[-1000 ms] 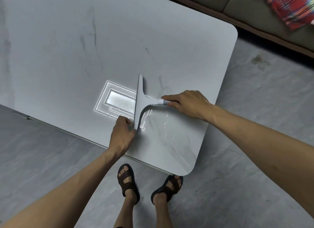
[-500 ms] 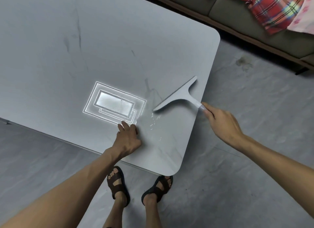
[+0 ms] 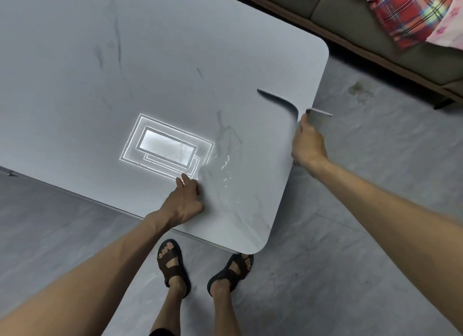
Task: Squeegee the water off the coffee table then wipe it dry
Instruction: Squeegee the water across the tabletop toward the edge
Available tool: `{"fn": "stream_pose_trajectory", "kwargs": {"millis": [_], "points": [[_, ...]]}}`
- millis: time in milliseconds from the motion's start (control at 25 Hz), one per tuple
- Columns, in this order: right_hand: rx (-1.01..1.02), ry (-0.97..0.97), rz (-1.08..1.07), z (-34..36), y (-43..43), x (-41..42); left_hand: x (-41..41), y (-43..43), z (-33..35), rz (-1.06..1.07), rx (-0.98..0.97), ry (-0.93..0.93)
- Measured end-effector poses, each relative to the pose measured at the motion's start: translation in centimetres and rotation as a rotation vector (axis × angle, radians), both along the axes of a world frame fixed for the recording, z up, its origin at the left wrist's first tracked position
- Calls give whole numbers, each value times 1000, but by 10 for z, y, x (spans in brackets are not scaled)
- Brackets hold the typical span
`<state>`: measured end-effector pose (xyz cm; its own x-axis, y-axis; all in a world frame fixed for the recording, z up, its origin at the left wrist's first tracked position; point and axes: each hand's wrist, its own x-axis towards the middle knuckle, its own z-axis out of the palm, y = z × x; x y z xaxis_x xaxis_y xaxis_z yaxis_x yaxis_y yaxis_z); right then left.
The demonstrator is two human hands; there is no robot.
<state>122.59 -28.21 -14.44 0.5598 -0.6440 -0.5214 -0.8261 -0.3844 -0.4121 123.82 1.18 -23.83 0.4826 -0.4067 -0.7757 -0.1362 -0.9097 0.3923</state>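
While the right hand (image 3: 309, 142) curls its fingers round the handle, the blurred squeegee (image 3: 278, 99) is at the coffee table's (image 3: 175, 59) right edge. Its blade runs left to right and its handle points toward the person. Beside the water drops (image 3: 225, 165), the left hand (image 3: 184, 200) presses flat, fingers together.

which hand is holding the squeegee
The right hand grips the squeegee at the table's right edge; the left hand only rests on the table.

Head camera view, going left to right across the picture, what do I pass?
Left hand resting on the table → water droplets → right hand gripping the squeegee → plaid cloth on the sofa.
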Motion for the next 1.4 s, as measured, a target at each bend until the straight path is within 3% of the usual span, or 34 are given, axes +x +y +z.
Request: {"fn": "stream_pose_trajectory", "kwargs": {"millis": [200, 360, 480, 640, 800, 1120, 1400], "points": [[67, 125, 97, 4, 55, -66, 3, 5, 0, -26, 14, -9], [121, 130, 21, 6, 72, -82, 2, 3, 8, -46, 5, 28], [124, 26, -103, 17, 75, -87, 3, 6, 19, 12, -43, -6], [112, -137, 185, 37, 106, -99, 0, 39, 38, 251, -123, -131], [120, -35, 427, 29, 148, -84, -3, 90, 49, 643, -174, -95], [164, -33, 418, 43, 211, -74, 7, 148, 78, 698, -198, 94], [-17, 65, 1031, 52, 248, -3, 18, 182, 111, 703, -204, -16]]}}
